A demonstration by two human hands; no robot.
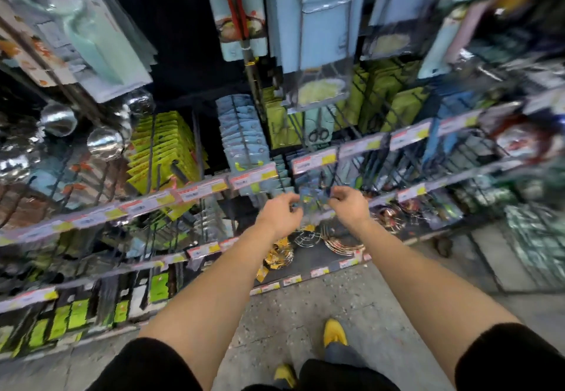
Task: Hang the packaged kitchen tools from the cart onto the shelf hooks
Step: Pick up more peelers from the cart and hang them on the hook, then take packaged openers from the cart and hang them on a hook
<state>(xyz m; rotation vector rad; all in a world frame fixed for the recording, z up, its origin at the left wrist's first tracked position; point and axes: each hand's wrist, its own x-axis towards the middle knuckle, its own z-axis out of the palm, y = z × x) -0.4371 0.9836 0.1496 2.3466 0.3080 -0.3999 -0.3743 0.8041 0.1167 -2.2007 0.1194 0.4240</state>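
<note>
**Both hands on a clear packet at the shelf rail**

My left hand (pixel 282 211) and right hand (pixel 347 204) pinch the two sides of a small packaged tool (pixel 313 197), fingers closed on its glossy clear plastic. It is held up just below the price-tag rail (pixel 312 161), in front of the wire hooks (pixel 342 173). The packet is blurred; I cannot tell what is inside. The rail tags are white with red and yellow patches, their print too smeared to read. Around it hang flat pale-blue cards (pixel 241 127), lime-green cards (pixel 159 146) and shiny steel ladles (pixel 58 118). Round wire racks (pixel 308 236) lie on the lower shelf. The floor (pixel 305 308) is speckled grey.
</note>
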